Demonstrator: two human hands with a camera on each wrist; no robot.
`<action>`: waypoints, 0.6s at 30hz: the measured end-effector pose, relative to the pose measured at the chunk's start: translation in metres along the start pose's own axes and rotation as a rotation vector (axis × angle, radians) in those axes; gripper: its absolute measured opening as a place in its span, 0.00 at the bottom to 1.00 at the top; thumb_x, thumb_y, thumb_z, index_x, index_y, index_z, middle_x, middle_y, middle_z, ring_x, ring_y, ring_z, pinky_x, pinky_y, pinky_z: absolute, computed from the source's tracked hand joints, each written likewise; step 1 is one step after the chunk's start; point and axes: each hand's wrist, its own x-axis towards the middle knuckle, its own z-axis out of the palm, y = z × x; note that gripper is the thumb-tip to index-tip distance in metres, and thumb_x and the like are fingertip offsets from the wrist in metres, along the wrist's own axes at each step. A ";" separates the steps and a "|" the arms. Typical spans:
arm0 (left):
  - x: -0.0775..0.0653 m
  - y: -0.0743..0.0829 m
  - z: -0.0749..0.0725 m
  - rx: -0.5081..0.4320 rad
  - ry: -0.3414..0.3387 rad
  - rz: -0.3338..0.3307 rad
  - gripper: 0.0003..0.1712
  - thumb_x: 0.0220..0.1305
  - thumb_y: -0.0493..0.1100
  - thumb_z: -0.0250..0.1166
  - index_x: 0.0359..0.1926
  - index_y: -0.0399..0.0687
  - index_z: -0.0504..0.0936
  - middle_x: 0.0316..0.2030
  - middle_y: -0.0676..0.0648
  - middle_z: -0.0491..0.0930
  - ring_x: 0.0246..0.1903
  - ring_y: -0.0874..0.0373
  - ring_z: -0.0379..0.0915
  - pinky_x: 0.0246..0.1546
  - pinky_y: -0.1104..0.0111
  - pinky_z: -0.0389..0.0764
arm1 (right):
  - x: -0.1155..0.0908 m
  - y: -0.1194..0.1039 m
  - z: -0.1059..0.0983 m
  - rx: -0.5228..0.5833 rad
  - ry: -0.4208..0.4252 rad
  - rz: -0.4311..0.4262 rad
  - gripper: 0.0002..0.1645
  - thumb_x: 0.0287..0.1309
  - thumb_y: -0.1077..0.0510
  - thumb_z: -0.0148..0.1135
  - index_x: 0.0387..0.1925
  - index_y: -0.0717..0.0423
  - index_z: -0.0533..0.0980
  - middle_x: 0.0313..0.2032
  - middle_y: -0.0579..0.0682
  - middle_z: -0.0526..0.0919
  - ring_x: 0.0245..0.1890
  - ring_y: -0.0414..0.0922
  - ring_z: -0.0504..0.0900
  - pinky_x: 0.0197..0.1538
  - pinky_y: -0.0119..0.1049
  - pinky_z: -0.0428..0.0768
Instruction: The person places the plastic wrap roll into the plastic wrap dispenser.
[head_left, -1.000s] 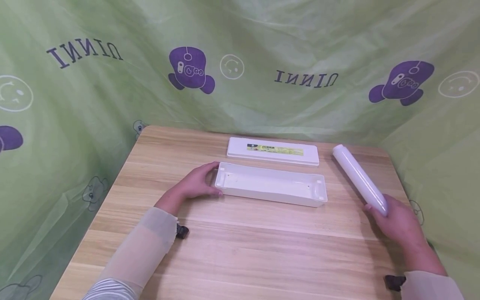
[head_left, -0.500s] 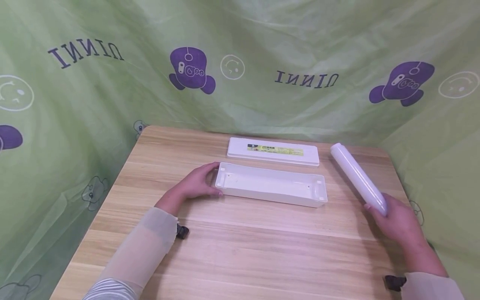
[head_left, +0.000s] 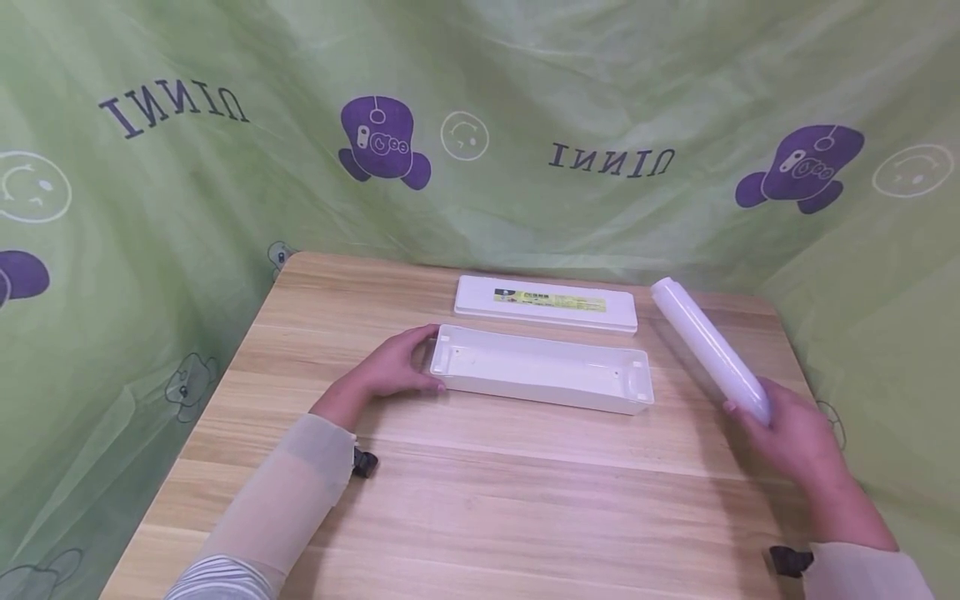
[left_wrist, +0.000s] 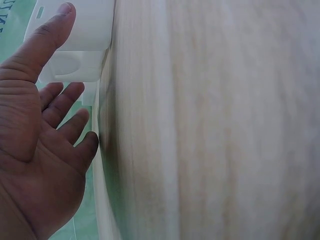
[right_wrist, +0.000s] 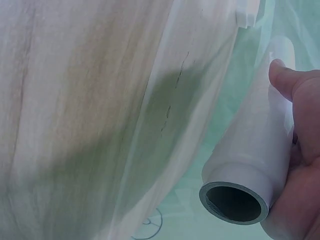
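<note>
A long white plastic box [head_left: 540, 367], without its lid on, lies on the table. My left hand [head_left: 397, 362] holds its left end, thumb at the front corner and fingers round toward the back. In the left wrist view, the thumb of my left hand [left_wrist: 55, 115] overlaps the box [left_wrist: 85, 30] and the other fingers are bent near its end. My right hand [head_left: 795, 433] grips the near end of a roll of cling film [head_left: 708, 346], slanted with its far end raised. In the right wrist view, the roll [right_wrist: 255, 135] shows its hollow core.
The white lid [head_left: 543, 304], with a yellow and black label, lies behind the box near the table's back edge. A green printed curtain [head_left: 480, 217] hangs around the wooden table [head_left: 487, 500] at the back and sides.
The far end of the cling film roll has shifted a little left and upward, with my right hand moving slightly up. My left hand and the box have stayed in place.
</note>
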 end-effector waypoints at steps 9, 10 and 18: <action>-0.001 -0.001 0.001 -0.012 0.008 0.003 0.68 0.42 0.60 0.86 0.80 0.47 0.60 0.77 0.45 0.64 0.77 0.48 0.55 0.78 0.55 0.56 | 0.000 -0.010 -0.004 0.004 0.019 -0.022 0.41 0.68 0.46 0.67 0.64 0.77 0.69 0.44 0.78 0.80 0.37 0.71 0.81 0.36 0.69 0.79; -0.002 -0.001 0.001 -0.013 0.010 0.003 0.68 0.42 0.60 0.86 0.80 0.47 0.60 0.76 0.46 0.64 0.77 0.48 0.55 0.78 0.55 0.56 | 0.000 -0.012 -0.005 0.007 0.022 -0.025 0.42 0.68 0.46 0.67 0.65 0.77 0.68 0.44 0.79 0.79 0.37 0.71 0.81 0.36 0.69 0.79; -0.002 -0.001 0.000 -0.019 0.017 0.021 0.68 0.42 0.60 0.86 0.80 0.47 0.60 0.76 0.45 0.64 0.77 0.47 0.56 0.78 0.54 0.57 | 0.002 -0.023 -0.009 0.018 0.027 -0.036 0.43 0.67 0.46 0.68 0.67 0.77 0.67 0.46 0.78 0.80 0.38 0.70 0.81 0.37 0.69 0.79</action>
